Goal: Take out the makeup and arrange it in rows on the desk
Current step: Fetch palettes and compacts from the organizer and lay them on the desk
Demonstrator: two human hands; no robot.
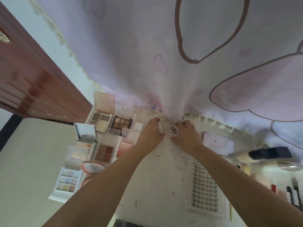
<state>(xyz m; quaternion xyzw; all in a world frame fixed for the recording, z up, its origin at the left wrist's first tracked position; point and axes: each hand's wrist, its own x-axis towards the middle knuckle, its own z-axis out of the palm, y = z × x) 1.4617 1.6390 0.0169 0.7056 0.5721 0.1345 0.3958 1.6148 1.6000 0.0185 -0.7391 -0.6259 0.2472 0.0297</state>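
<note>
At the back of the white desk (157,174) my two hands meet. My right hand (186,136) grips a round white compact (172,131) with black lettering on its lid. My left hand (151,132) holds a small white container (160,128) right beside it, fingers curled round it. On the left of the desk lie several open eyeshadow palettes: a brown one (121,122), a beige one (100,120), a reddish one (105,152) and a pastel one (68,181). A pink blush palette (124,148) lies next to my left forearm.
A lilac printed curtain (164,54) hangs behind the desk. A false-lash tray (205,187) lies at the right, with brushes and tubes (293,192) and a dark box (270,152) further right. A mirrored compact (86,131) stands open at the left. A brown door (32,82) is at the far left.
</note>
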